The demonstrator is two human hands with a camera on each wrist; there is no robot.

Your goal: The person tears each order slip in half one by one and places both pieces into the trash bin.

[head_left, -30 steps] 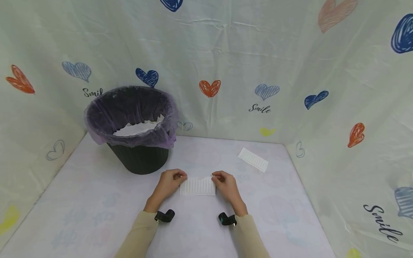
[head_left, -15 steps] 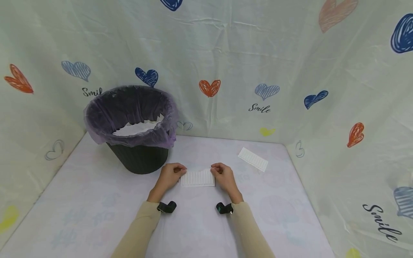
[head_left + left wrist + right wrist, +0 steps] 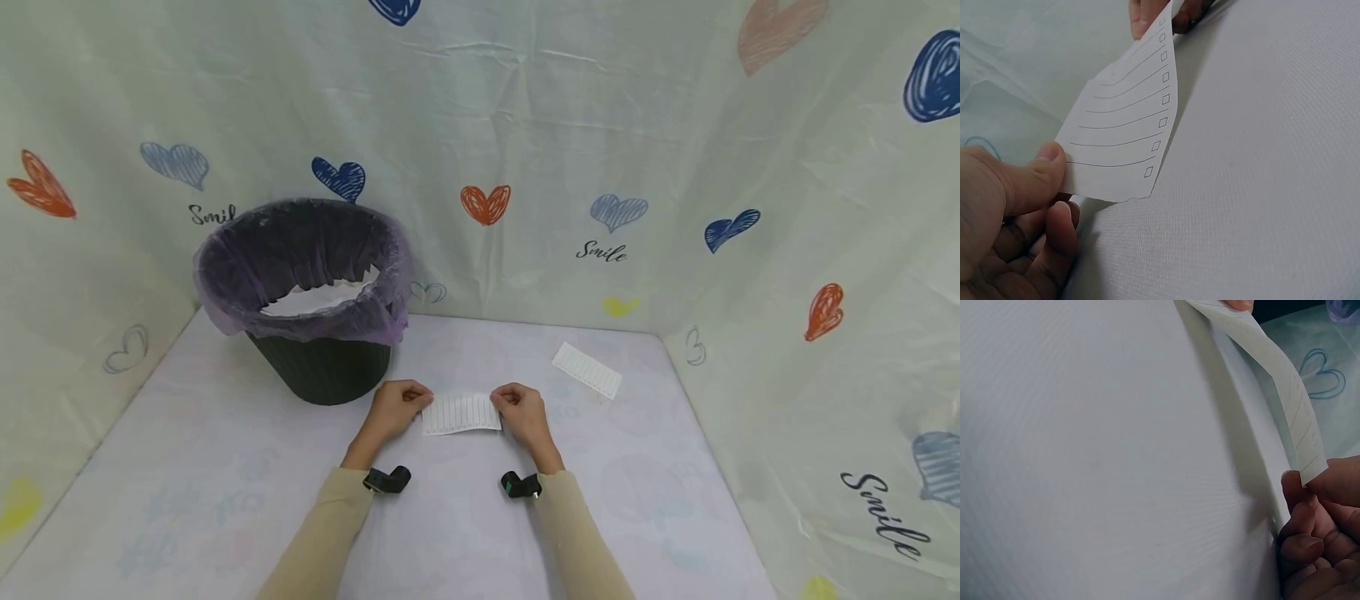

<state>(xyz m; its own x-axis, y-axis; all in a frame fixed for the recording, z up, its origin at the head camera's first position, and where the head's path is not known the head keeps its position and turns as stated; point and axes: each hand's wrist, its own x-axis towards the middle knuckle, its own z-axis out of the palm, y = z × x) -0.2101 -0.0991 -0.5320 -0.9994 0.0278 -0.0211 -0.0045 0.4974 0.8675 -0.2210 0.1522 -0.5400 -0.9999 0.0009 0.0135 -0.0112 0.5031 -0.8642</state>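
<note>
matt paper strip (image 3: 1125,119), crinkled sheer plastic liner (image 3: 393,271), woven-looking tabletop (image 3: 1241,187), creased glossy backdrop (image 3: 540,125)

Curtained-off work nook, heart-printed sheets (image 3: 555,125) on three sides, pale cloth-covered table (image 3: 450,525), kind of building unclear

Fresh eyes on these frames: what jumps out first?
Likely the dark bin with its purple liner, at the far left of the table. Then the lined paper strip, its ends pinched by the left hand and right hand. A second strip lies toward the far right corner.
</note>
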